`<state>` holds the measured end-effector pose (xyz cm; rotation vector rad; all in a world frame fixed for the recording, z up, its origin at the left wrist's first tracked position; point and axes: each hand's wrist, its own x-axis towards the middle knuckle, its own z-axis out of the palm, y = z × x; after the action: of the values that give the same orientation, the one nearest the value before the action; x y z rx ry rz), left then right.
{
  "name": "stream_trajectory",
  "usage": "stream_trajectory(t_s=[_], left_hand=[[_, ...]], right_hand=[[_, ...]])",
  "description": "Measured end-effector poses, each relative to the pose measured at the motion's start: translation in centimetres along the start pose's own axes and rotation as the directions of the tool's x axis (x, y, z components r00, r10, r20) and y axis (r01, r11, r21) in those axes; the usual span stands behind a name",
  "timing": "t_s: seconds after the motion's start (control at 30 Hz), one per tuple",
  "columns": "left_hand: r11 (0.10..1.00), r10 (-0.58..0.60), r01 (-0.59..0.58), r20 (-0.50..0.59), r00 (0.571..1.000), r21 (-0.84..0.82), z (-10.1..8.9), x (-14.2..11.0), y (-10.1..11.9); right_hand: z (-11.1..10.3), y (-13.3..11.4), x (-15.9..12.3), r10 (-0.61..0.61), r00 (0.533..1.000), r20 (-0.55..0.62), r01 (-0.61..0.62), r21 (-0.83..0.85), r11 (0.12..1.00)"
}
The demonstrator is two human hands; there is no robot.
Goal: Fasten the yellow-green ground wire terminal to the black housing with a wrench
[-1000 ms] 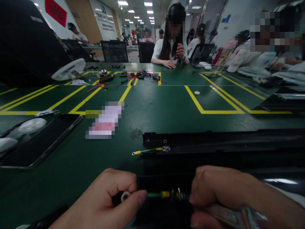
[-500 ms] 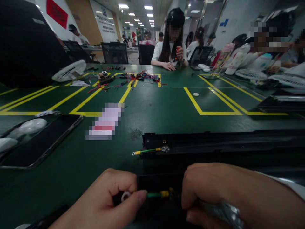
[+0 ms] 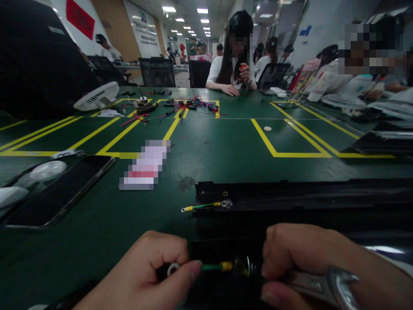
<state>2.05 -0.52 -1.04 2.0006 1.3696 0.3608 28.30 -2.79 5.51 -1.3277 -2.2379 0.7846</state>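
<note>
My left hand (image 3: 151, 271) pinches a short green wire (image 3: 212, 267) between thumb and bent forefinger. A ring terminal (image 3: 173, 269) shows at that hand, and the wire's yellow-sleeved far end lies over a black metal strip (image 3: 213, 247). Small shiny hardware sits beside that end, too blurred to name. To its right, my right hand (image 3: 306, 254) is closed around a silver wrench (image 3: 338, 286), its open jaw pointing right and its other end hidden. Farther off, a second green wire (image 3: 206, 206) with ring terminals rests on another black metal strip (image 3: 290, 196).
A phone (image 3: 64, 193) and white earpieces lie at the left. Behind them are a blurred paper (image 3: 146, 165), a white fan (image 3: 97, 97) and a heap of coloured wires (image 3: 193, 103). Across the green table, a person (image 3: 232, 64) sits holding something red.
My right hand has moved slightly right, and the wrench has turned so its open jaw now shows plainly. Shiny hardware near the wire's end is more exposed. My left hand keeps its pinch.
</note>
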Motion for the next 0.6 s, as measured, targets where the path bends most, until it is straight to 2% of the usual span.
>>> stream_trajectory(t_s=[0.1,0.2,0.3,0.43,0.6], left_hand=[[1.0,-0.016,0.016,0.0,1.0,-0.01,0.0,-0.1,0.3],[1.0,-0.015,0.015,0.011,1.0,-0.011,-0.1,-0.2,0.5],[1.0,-0.02,0.02,0.008,1.0,-0.015,-0.2,-0.1,0.6],[0.999,-0.022,0.022,-0.002,1.0,-0.024,-0.1,0.0,0.4],[1.0,-0.01,0.01,0.011,1.0,-0.025,-0.1,0.0,0.3]], right_hand=[[0.4,-0.3,0.0,0.098,0.995,0.022,-0.097,-0.041,0.994],[0.4,-1.4,1.0,0.112,0.994,0.014,-0.11,-0.073,0.991],[0.1,-2.1,2.0,0.096,0.995,0.026,-0.093,-0.091,0.991],[-0.3,-1.6,1.9,0.066,0.996,0.064,-0.059,-0.105,0.993],[-0.5,-0.5,1.3,-0.066,0.991,0.113,0.078,-0.105,0.991]])
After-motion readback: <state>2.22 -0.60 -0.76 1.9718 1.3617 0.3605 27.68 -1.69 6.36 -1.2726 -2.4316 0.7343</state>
